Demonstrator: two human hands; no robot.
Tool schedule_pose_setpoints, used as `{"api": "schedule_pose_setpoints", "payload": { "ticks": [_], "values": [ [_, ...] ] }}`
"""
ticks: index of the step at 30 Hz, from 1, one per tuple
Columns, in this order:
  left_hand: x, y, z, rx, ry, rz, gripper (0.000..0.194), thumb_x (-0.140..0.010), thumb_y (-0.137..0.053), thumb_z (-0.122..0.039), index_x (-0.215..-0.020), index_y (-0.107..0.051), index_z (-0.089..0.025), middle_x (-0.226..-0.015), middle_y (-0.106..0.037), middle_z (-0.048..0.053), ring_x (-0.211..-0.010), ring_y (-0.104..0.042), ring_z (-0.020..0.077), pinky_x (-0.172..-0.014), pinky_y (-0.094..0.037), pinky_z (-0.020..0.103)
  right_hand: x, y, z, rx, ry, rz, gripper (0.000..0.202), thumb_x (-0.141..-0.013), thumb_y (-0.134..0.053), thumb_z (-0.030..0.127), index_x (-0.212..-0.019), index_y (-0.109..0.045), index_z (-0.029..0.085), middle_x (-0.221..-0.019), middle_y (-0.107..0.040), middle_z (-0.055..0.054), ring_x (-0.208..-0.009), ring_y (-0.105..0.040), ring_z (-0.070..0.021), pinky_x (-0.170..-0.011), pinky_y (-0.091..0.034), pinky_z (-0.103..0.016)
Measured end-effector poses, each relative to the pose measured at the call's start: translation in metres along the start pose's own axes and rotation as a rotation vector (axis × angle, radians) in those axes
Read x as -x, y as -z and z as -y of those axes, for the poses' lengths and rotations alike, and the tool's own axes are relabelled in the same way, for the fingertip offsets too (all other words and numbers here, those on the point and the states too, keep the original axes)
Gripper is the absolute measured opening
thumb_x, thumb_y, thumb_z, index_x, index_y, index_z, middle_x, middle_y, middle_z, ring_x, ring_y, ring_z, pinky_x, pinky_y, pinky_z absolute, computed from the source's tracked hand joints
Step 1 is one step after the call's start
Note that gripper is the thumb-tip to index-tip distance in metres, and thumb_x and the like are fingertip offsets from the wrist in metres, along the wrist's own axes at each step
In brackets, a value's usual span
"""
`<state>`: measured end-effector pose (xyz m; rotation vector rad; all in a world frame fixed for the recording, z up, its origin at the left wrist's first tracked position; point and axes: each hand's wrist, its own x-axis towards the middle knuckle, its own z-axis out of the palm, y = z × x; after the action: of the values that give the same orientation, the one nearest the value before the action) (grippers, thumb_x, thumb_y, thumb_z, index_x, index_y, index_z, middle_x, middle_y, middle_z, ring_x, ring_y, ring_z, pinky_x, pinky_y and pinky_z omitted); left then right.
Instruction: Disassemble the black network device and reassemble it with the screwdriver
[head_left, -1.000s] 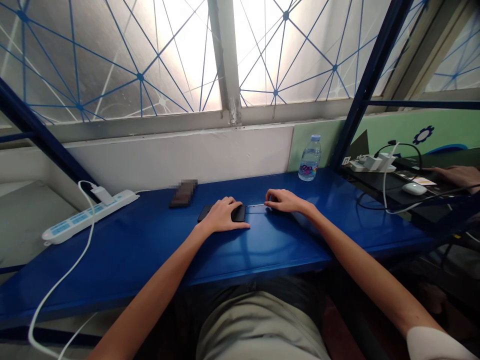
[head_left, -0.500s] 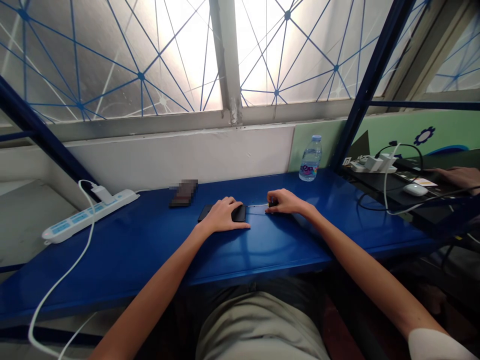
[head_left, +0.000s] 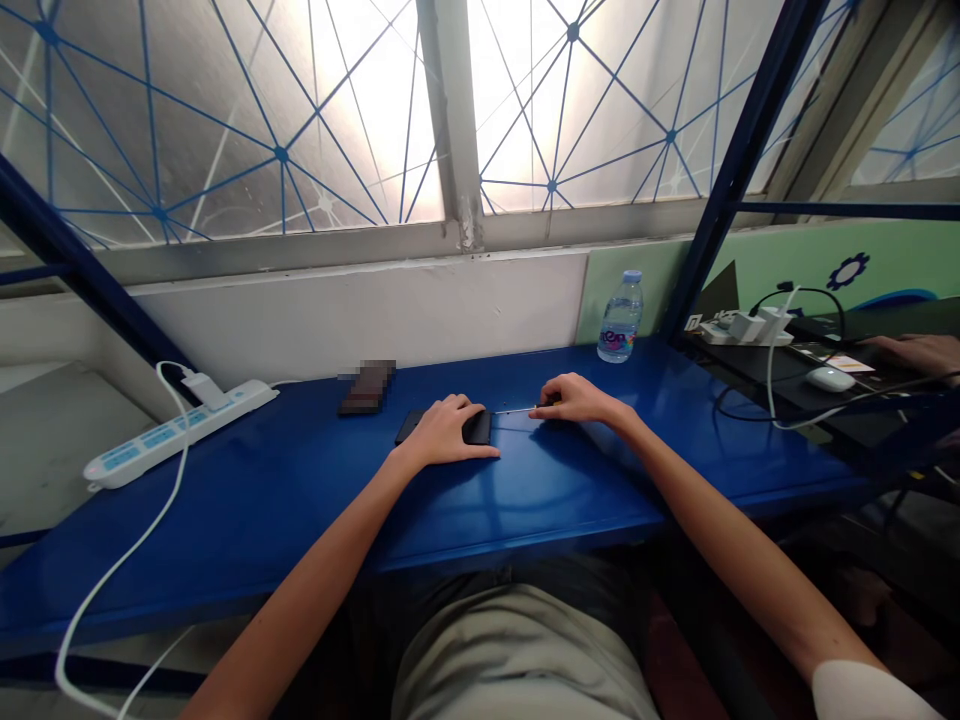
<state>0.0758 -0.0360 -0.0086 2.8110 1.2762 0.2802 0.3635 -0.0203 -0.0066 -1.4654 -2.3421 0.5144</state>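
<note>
My left hand (head_left: 444, 430) lies over a black flat rectangular device (head_left: 478, 429), gripping it on the blue table, with the thumb stretched along its near side. The hand hides the device's middle, and I cannot tell its exact kind. In my right hand (head_left: 574, 398) is a screwdriver (head_left: 517, 410) with a dark handle, its fingers closed round it. The thin metal shaft points left, and its tip meets or comes very close to the device's right edge. Several tiny dark specks, possibly screws, lie by the shaft; they are too small to name.
On the blue table (head_left: 300, 530), a blurred dark object (head_left: 367, 388) lies behind my left hand. A power strip (head_left: 180, 432) with a white cable sits at left. A water bottle (head_left: 621, 317) stands at back right. Another person's hand (head_left: 919, 355) is near a white mouse (head_left: 830, 379).
My right hand has shifted slightly and its wrist has turned a little, with the screwdriver still in it. The left hand and the black device have stayed in place.
</note>
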Motion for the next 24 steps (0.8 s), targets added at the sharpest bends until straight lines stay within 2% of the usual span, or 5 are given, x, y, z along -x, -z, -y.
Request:
{"api": "schedule_pose_setpoints", "payload": {
  "ticks": [8,11,16,19,24],
  "values": [
    [-0.0009,-0.0019,0.0010,-0.005,-0.004,-0.007,0.089,-0.073,-0.060,-0.084,-0.134,-0.061,-0.018,-0.126,-0.060,0.016,-0.110,-0.058,0.0348,-0.091,-0.047,0.043,-0.0005,-0.0069,0.0000,-0.017,0.067,-0.030,0.030,-0.074,-0.076,0.045,-0.079,-0.063,0.019,-0.070,-0.064,0.000,-0.062,-0.052,-0.0129,-0.057,-0.031,-0.024],
    [-0.0012,-0.0036,0.0029,0.000,-0.013,-0.011,0.091,-0.073,-0.058,-0.085,-0.134,-0.061,-0.017,-0.126,-0.060,0.016,-0.109,-0.058,0.0350,-0.090,-0.047,0.044,0.0016,-0.0047,0.0040,-0.046,0.064,-0.024,0.030,-0.079,-0.070,0.048,-0.081,-0.066,0.019,-0.068,-0.064,0.000,-0.060,-0.053,-0.0131,-0.056,-0.031,-0.025],
    [-0.0011,-0.0034,0.0032,0.004,-0.016,-0.009,0.092,-0.073,-0.056,-0.086,-0.135,-0.060,-0.018,-0.126,-0.060,0.016,-0.109,-0.058,0.0349,-0.090,-0.047,0.044,0.0020,-0.0020,0.0045,-0.061,0.065,-0.047,0.039,-0.089,-0.056,0.049,-0.069,-0.066,0.017,-0.061,-0.060,-0.002,-0.057,-0.049,-0.0129,-0.055,-0.029,-0.027],
    [-0.0010,-0.0027,0.0024,0.002,-0.011,-0.006,0.092,-0.073,-0.057,-0.085,-0.135,-0.060,-0.018,-0.125,-0.060,0.016,-0.109,-0.058,0.0346,-0.089,-0.047,0.043,0.0013,-0.0013,0.0019,-0.048,0.041,-0.046,0.043,-0.087,-0.058,0.051,-0.062,-0.065,0.016,-0.056,-0.057,-0.001,-0.054,-0.046,-0.0124,-0.055,-0.028,-0.028],
    [-0.0006,-0.0024,0.0015,-0.001,-0.007,-0.008,0.091,-0.073,-0.059,-0.085,-0.135,-0.060,-0.018,-0.125,-0.060,0.016,-0.109,-0.059,0.0338,-0.090,-0.047,0.043,0.0006,-0.0007,-0.0014,-0.122,0.032,-0.019,0.038,-0.077,-0.070,0.053,-0.067,-0.068,0.016,-0.060,-0.059,0.000,-0.057,-0.048,-0.0127,-0.055,-0.030,-0.027]
  ]
}}
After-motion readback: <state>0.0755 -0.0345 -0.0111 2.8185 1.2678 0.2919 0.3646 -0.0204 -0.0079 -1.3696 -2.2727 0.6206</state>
